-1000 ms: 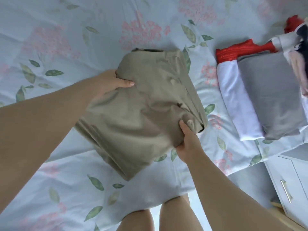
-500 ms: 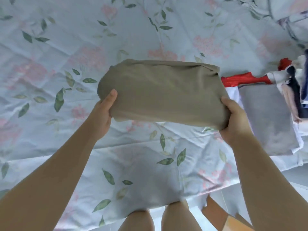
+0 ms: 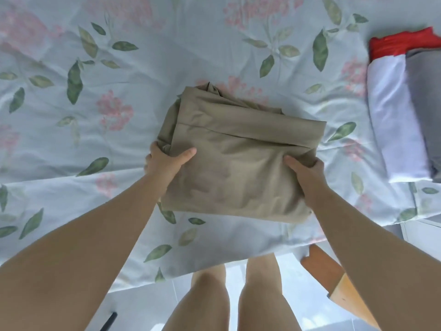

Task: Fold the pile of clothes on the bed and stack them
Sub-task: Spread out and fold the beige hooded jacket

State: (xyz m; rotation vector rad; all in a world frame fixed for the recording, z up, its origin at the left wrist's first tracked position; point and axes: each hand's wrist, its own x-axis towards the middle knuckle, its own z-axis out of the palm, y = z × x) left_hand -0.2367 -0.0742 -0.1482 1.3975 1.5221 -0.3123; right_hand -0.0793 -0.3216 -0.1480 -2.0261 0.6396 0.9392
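Observation:
A folded khaki garment [image 3: 238,163] lies in the middle of the floral bed sheet [image 3: 119,68]. My left hand [image 3: 167,161] grips its left edge, thumb on top and fingers curled under. My right hand [image 3: 306,172] grips its right edge the same way. At the right edge of the view sits a stack of folded clothes: a white piece [image 3: 396,120], a grey one [image 3: 427,96] on top of it, and a red one [image 3: 401,43] behind.
The bed's near edge runs across the lower part of the view, with my legs [image 3: 229,295] on the tiled floor below it. A wooden piece [image 3: 334,283] and a white cabinet [image 3: 422,232] stand at the lower right.
The khaki garment was held up in the air between both hands; now it is lower, resting on the sheet, with both hands still at its sides.

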